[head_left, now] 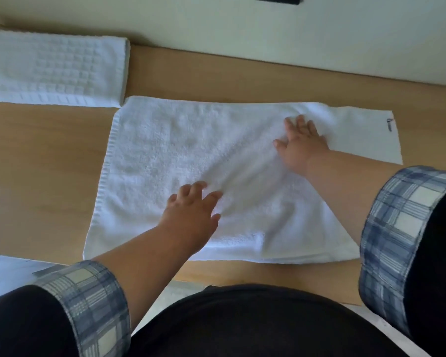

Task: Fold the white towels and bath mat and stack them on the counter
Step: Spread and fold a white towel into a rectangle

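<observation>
- White terry towel [180, 155] lies spread flat on the wooden counter [44, 155], straight ahead of your body. Its long axis runs left to right, parallel to the counter's near edge.
- Your left hand [191, 215] rests on the near middle of the towel. The fingers are spread and lightly bent, pressing the cloth and gripping nothing.
- Your right hand [301, 143] lies palm down on the far right part of the towel, fingers straight and splayed. It holds nothing either.
- A shallow crease runs slantwise through the cloth between the two hands.
- The right end looks thinner, with a small dark label [389, 124] near its far corner. Stacked edges show at the near right corner, so the towel seems to be doubled already, though motion blur there makes the layer count uncertain.
- Key relation: the right end lies just beyond your right hand, while the ribbed left end lies well apart from your left hand. In my judgement the right hand is better placed to lift an end and carry it across along the long axis, with the left hand serving as the anchor.
- Folded bath mat [52, 68], with a waffle pattern, sits at the far left of the counter against the pale wall [268, 34]. Its near right corner is just beside the towel's far left corner, and whether they touch cannot be told.
- Assessment: the mat is done and the towel is mid-fold; stacking is not yet done.
- Risk: dragging an end across could bunch the crease into the fold.
</observation>
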